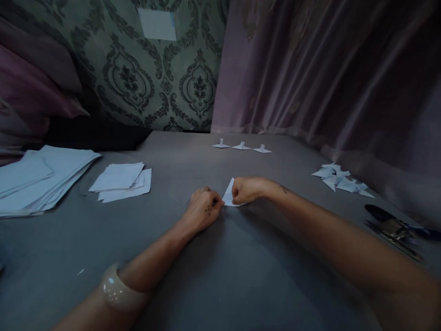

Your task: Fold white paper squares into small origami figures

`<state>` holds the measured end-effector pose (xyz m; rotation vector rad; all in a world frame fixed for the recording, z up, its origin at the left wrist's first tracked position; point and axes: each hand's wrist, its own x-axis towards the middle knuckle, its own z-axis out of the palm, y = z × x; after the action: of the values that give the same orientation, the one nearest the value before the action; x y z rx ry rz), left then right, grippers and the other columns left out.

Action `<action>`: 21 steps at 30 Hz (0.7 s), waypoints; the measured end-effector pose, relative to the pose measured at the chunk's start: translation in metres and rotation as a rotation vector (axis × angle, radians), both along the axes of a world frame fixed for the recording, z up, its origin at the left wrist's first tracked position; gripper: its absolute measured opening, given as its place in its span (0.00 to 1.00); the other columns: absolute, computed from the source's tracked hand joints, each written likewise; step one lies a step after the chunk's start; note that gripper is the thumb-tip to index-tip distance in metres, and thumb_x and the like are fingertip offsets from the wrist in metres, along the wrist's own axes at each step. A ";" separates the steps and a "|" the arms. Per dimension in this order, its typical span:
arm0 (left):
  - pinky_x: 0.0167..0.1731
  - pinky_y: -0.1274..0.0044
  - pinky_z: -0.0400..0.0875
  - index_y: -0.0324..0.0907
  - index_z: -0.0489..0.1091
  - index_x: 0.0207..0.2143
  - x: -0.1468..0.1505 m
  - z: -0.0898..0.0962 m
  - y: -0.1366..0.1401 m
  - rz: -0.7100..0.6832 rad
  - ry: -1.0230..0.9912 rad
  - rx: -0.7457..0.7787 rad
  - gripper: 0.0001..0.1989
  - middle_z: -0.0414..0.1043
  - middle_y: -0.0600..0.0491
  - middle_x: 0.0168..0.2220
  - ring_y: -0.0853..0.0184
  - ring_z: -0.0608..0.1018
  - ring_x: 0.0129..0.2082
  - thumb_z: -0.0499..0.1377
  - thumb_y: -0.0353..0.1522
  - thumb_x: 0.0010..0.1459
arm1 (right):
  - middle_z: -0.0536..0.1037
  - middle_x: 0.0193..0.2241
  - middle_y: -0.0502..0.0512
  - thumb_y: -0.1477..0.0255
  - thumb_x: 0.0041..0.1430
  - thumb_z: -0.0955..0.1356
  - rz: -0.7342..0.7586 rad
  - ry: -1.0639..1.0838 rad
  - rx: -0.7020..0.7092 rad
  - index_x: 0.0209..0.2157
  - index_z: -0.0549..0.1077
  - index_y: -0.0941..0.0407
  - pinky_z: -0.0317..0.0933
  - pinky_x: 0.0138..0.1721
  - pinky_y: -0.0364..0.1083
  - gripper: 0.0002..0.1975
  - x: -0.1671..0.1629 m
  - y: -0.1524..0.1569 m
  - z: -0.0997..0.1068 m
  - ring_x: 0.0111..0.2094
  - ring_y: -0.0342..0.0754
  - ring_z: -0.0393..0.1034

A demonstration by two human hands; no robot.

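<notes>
A small white folded paper [228,197], triangular where it shows, lies on the grey surface in front of me. My left hand [206,207] is closed, its thumb and finger pinching the paper's left corner. Curled fingers of my right hand [247,190] press on the paper from above and hide its right part. The right fingertips are turned away, so their exact hold is hard to see. A pale, shiny bangle [120,292] sits on my left forearm.
Three folded paper figures [241,145] stand in a row at the back. Small square sheets [120,179] and a larger paper stack [58,174] lie left. On the right are a pile of folded papers [339,178] and dark-handled tools [396,230], perhaps scissors.
</notes>
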<state>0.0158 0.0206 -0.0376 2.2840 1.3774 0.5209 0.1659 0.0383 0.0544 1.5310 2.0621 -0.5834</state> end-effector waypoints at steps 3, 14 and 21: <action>0.41 0.70 0.64 0.41 0.75 0.30 0.002 -0.003 0.001 0.016 0.035 0.015 0.10 0.70 0.48 0.33 0.61 0.71 0.37 0.55 0.33 0.57 | 0.78 0.34 0.61 0.75 0.48 0.65 0.005 0.007 -0.010 0.38 0.77 0.64 0.57 0.27 0.42 0.16 0.002 0.003 -0.004 0.32 0.49 0.71; 0.37 0.73 0.66 0.39 0.75 0.29 -0.006 -0.001 0.011 0.009 -0.097 -0.035 0.10 0.69 0.50 0.29 0.65 0.71 0.34 0.55 0.33 0.56 | 0.78 0.31 0.59 0.75 0.48 0.65 0.011 0.031 0.016 0.34 0.78 0.62 0.56 0.25 0.42 0.13 0.003 0.002 -0.005 0.29 0.47 0.69; 0.34 0.75 0.66 0.40 0.77 0.29 -0.004 0.004 0.009 0.013 -0.171 -0.100 0.08 0.70 0.51 0.31 0.66 0.71 0.33 0.58 0.34 0.50 | 0.78 0.31 0.59 0.75 0.47 0.65 -0.021 0.076 0.031 0.36 0.78 0.62 0.57 0.25 0.42 0.14 0.007 0.001 -0.007 0.29 0.48 0.71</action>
<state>0.0118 0.0294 -0.0332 2.1005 1.3049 0.6221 0.1725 0.0391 0.0471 1.5721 2.1240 -0.6290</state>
